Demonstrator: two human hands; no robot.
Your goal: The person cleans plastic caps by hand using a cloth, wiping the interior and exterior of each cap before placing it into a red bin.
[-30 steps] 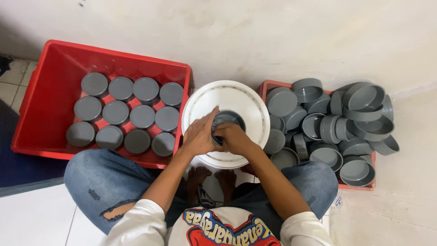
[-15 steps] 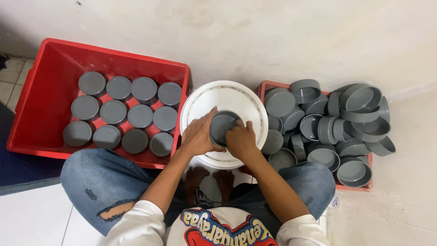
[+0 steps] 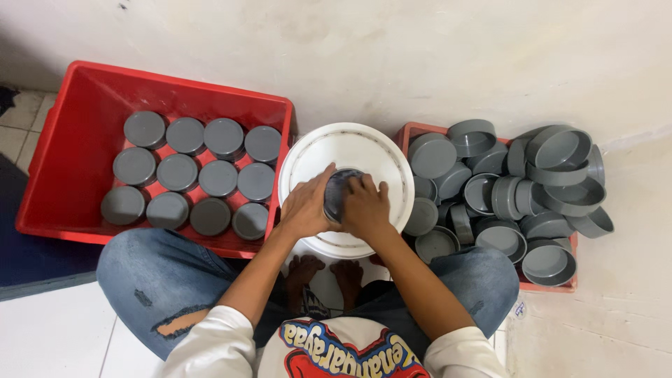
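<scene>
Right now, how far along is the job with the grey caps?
Done: twelve grey caps stand in neat rows in the red crate. In hand: the left hand and right hand grip one grey cap over the white bucket lid. Left: a loose pile of caps fills the tray on the right.

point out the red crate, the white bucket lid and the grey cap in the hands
red crate (image 3: 66, 150), head view, bare inner left wall
white bucket lid (image 3: 357, 143), head view, bare top face
grey cap (image 3: 337, 190), head view, dark face between the hands
</scene>
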